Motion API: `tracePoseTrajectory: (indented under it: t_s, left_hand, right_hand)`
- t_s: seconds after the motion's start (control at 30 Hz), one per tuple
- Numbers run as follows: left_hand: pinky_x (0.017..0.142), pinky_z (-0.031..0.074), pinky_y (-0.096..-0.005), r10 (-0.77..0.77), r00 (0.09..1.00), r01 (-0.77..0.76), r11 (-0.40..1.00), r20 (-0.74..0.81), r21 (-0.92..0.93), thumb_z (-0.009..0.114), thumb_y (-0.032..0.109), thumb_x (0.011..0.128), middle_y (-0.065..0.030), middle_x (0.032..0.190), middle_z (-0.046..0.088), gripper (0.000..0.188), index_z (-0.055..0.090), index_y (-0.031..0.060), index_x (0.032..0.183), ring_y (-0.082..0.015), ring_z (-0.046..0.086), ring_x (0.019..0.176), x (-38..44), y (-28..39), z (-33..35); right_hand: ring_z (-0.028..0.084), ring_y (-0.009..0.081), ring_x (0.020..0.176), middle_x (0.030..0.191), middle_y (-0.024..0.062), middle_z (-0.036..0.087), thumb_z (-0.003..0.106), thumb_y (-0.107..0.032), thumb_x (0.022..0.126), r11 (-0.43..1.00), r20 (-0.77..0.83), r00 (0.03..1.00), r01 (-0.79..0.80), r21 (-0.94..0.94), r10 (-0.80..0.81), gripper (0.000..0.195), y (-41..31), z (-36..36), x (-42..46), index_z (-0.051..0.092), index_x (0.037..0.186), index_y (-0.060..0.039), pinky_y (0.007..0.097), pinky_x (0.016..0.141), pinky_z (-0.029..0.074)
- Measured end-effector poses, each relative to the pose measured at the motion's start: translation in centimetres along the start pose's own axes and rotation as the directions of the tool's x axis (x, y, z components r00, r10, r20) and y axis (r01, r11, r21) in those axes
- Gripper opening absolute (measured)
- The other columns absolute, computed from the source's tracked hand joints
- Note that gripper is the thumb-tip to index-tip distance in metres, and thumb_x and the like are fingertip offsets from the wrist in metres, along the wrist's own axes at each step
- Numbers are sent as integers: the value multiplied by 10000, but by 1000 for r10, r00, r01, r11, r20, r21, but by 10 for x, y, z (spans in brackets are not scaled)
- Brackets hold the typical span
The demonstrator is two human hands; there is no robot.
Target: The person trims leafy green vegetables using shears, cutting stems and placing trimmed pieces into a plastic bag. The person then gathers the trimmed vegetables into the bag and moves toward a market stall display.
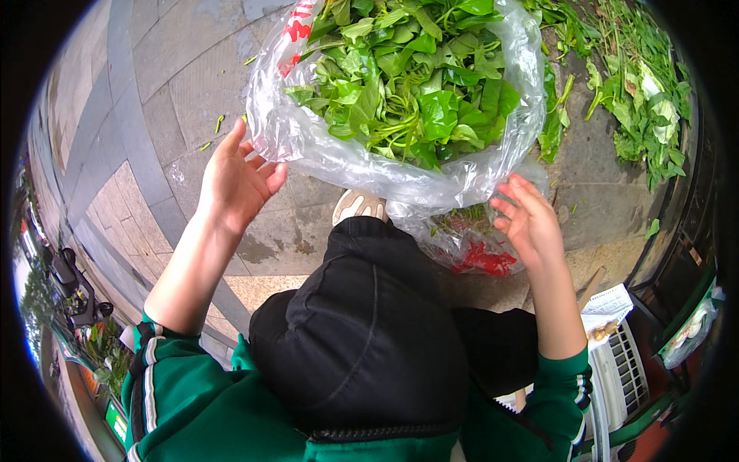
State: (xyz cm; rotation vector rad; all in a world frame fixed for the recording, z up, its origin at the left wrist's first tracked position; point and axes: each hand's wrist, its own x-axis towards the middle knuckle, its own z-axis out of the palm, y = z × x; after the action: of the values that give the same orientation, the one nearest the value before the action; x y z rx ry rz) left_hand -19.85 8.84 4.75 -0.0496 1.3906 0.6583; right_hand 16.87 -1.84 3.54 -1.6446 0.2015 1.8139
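A clear plastic bag [369,179] with red print stands wide-mouthed before me, full of green leafy stems [410,98]. At its left edge is my left hand [239,173], palm turned up and fingers curled loosely near the plastic. My right hand [525,213] is by the bag's lower right rim, its fingertips at the film; whether either hand pinches the plastic is not plain. Below the rim lies a second clear bag [479,248] with red print and some green stems inside, between my shoe and my right hand.
Loose greens [646,115] lie heaped on the paving at the right. Stem bits are scattered on the grey paving [190,104]. My shoe [359,206] is just under the bag. A white slatted plastic crate [623,369] stands at lower right, with paper [609,306] above it.
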Motion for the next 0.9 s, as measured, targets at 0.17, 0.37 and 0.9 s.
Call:
tracePoseTrajectory:
  t_s: [0.17,0.37,0.9]
  left_hand:
    - [800,492,-339,178,980,-152,958,-91,245,462,384,916,-37,1110,515,358,446,131,1169,-192,541,972,-1,-16,47]
    - [780,473,-428,161,883,10,933,441,-361,387,317,924,-101,1006,604,336,549,51,1050,-264,557,979,47,-29,3]
    - [910,382,-461,695,719,-521,556,-18,647,548,332,845,-149,1370,270,596,298,143,1352,-286,359,1212,-2,9,55]
  right_hand:
    - [587,160,780,1023,61,527,579,-236,867,998,6,999,-54,16,54,468,8,25,-11,383,1267,-91,229,518,409]
    - [597,252,821,933,108,562,494,-120,837,861,-12,999,35,507,-34,179,13,31,35,487,1005,-62,263,534,416]
    - [449,337,1125,1318,253,307,612,-340,825,227,5,450,461,-858,-893,670,-34,30,68,309,1357,-71,440,937,387]
